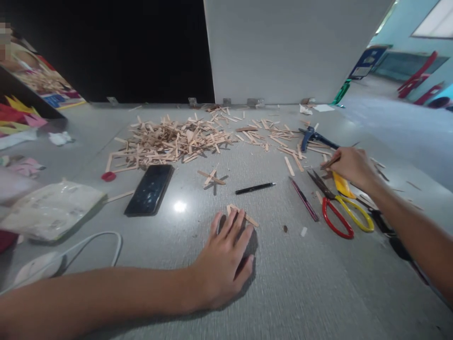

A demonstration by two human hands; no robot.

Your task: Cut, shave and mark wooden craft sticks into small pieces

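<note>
My left hand (226,255) lies on the grey table with its fingers spread, the tips touching a few flat wooden sticks (252,220) that cross each other. At the right, my right hand (352,167) is closed in a pinch on what looks like a short wooden stick (330,163). Under and beside it are a yellow object (342,185), partly hidden, and scissors (338,215) with red and yellow handles. A dark blue hand tool (311,137) lies just beyond. A small assembly of crossed sticks (211,178) stands ahead of my left hand.
A large heap of wooden sticks (177,141) spreads across the back, before an upright panel (283,52). A black pen (255,188), a purple pen (304,199) and a phone (149,190) lie mid-table. At left are a plastic packet (53,210) and a white cable (118,245).
</note>
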